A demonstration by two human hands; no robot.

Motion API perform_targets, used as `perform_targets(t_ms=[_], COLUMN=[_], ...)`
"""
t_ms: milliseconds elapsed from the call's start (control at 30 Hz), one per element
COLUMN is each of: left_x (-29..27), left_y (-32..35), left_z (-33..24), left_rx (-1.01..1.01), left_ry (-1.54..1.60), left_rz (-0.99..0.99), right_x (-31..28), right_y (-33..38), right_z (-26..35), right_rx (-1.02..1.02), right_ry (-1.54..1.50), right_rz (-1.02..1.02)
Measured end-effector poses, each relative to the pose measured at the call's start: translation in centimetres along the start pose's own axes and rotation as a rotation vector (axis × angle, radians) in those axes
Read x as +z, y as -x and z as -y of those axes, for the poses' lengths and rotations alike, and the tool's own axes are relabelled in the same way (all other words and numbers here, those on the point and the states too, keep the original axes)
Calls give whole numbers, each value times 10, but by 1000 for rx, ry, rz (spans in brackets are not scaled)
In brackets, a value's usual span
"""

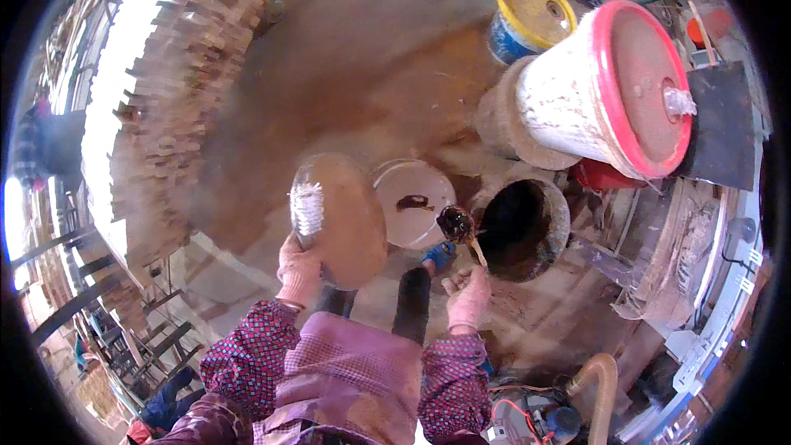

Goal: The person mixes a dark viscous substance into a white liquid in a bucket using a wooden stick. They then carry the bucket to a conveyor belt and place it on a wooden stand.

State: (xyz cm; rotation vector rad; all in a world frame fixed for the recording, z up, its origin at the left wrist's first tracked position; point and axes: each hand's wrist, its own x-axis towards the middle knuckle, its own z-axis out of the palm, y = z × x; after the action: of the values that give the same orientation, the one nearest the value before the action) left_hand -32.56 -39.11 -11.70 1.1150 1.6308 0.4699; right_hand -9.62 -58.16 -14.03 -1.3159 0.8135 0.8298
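Observation:
My left hand (301, 270), in a pink glove, is closed at the lower left edge of a round brown lid-like disc (350, 222), held tilted up. A white bristly or crumpled tuft (306, 209) sits by that edge; I cannot tell what it belongs to. My right hand (468, 297), gloved in pink too, grips a light stick (476, 252) with a dark glossy clump (454, 222) at its far end. That clump is between a pale round container (437, 185) with a dark brown patch inside and an open bucket (562, 218) whose inside is dark.
At the right, a large white bucket with a pink-rimmed lid (606, 74) stands near a blue bucket with a yellow lid (535, 12). Stacked wood strips (177, 91) rise on the left. A ribbed hose (606, 387) and machinery are at the lower right.

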Motion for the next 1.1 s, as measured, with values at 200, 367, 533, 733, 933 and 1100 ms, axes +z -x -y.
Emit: perform_targets(t_ms=[200, 367, 533, 733, 933, 1100], left_x=[-11, -15, -26, -30, -33, -31], left_y=[-6, -12, -14, -26, -29, -25], left_z=[-7, -9, -15, 5, 10, 4], left_rx=[-181, -192, -224, -201, -192, -192], left_ry=[-70, -123, -85, -129, -241, -218], left_rz=[54, 60, 59, 80, 64, 70], right_x=[18, 13, 36, 18, 33, 34], right_y=[-31, -25, 17, 12, 37, 47], right_z=[-98, -116, -110, -118, -108, -104], right_rx=[-384, -459, -360, -537, -561, -587], right_ry=[399, 595, 405, 654, 782, 800], right_rz=[-175, -194, -87, -132, -186, -188])
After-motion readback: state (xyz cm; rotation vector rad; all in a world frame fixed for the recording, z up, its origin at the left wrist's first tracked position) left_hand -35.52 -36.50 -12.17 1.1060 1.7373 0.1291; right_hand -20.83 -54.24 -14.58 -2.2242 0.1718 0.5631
